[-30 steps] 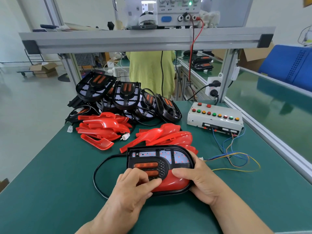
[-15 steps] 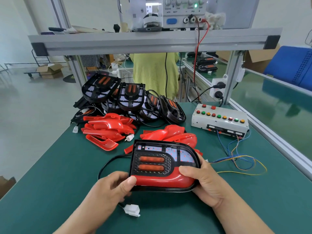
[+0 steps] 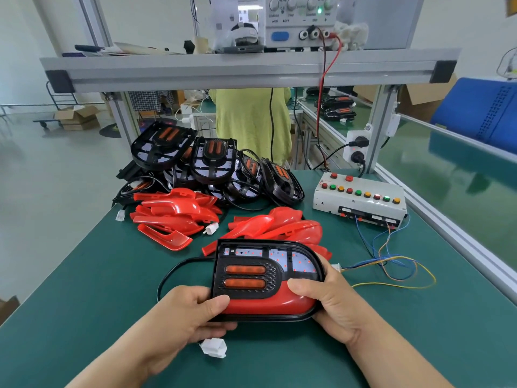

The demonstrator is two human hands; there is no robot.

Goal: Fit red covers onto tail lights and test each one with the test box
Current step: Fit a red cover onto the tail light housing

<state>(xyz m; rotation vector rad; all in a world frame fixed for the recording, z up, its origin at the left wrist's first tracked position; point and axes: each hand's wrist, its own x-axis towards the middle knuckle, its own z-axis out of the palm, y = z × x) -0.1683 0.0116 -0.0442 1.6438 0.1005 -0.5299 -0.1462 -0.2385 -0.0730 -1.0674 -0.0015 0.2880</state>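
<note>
A black tail light [image 3: 265,271] with two orange bars and a red cover [image 3: 268,302] along its near edge is held tilted just above the green table. My left hand [image 3: 184,317] grips its left near corner, thumb on the red cover. My right hand [image 3: 330,306] grips its right end, thumb on top. Its white connector [image 3: 214,347] lies on the table below my left hand, at the end of a black cable [image 3: 167,278]. The white test box [image 3: 359,201] with coloured buttons sits at the back right.
Two heaps of loose red covers [image 3: 173,217] [image 3: 274,225] lie behind the held light. A stack of black tail lights [image 3: 212,163] stands further back. Coloured wires [image 3: 391,270] run from the test box across the table. A metal shelf frame [image 3: 246,70] spans overhead.
The tail light has been lifted and tilted towards me. My left hand moved from pressing on the cover to gripping the left corner. The white connector came into view below.
</note>
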